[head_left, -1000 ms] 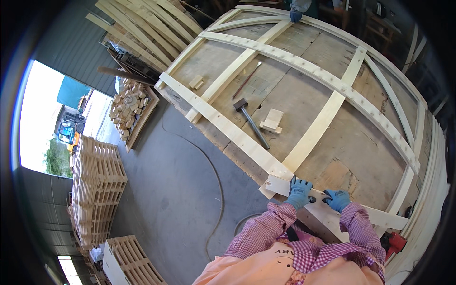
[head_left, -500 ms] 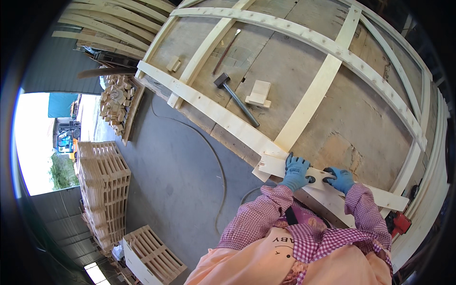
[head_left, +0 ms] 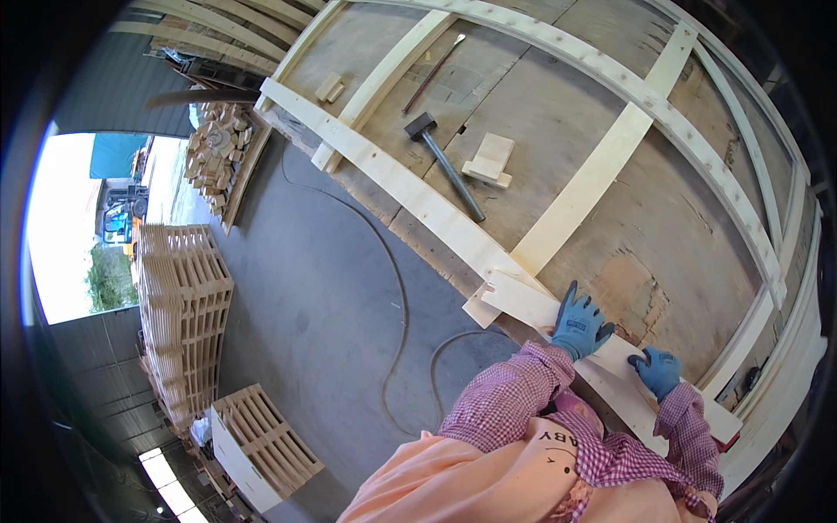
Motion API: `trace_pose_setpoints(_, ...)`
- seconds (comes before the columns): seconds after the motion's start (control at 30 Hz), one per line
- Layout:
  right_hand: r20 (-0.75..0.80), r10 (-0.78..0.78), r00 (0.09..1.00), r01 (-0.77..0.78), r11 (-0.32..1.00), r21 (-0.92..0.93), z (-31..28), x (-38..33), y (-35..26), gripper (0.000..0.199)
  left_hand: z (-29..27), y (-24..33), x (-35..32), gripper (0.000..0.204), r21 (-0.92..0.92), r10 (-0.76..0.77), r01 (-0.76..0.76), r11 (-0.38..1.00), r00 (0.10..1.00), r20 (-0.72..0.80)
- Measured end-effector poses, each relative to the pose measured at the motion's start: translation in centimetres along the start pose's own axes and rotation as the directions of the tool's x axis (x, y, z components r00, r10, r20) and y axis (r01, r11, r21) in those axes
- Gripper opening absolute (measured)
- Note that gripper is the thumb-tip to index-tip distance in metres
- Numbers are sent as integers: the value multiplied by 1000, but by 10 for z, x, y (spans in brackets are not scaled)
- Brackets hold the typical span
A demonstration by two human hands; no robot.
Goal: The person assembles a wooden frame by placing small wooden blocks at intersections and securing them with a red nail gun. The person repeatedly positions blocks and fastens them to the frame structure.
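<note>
Open panel lay between the pale battens [head_left: 582, 196] ahead of the left hand [head_left: 579, 324] and right hand [head_left: 657, 370]; a hammer [head_left: 443, 163] and wood blocks [head_left: 490, 160] sat well clear. A cable [head_left: 394, 288] snaked across the bare floor [head_left: 323, 296] alongside.

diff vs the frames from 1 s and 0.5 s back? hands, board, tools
Only the view shifted a little. Both gloved hands, left hand and right hand, stay flat on the pale board at the frame's near edge. Sledgehammer and wood blocks have not moved.
</note>
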State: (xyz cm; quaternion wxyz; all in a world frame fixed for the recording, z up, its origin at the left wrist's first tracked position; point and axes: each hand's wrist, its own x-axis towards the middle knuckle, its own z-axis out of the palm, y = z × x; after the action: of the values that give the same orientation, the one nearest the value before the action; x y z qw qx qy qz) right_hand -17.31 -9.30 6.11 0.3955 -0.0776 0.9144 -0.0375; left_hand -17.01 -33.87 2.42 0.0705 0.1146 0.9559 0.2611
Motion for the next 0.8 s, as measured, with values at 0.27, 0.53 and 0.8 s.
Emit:
trace_pose_setpoints(0.27,-166,-89,982,93,996,16,20,-14,11,45,20,-4,-4,26,-28,53,-55,998,995,-83)
trace_pose_setpoints(0.53,31,72,997,-70,996,-51,-11,-42,-21,47,4,-3,-12,26,-63,132,-139,988,986,-103)
trace_pose_setpoints(0.8,-201,32,979,-38,999,-27,-19,-84,-35,36,-23,-5,-29,39,-140,190,-250,958,920,-344)
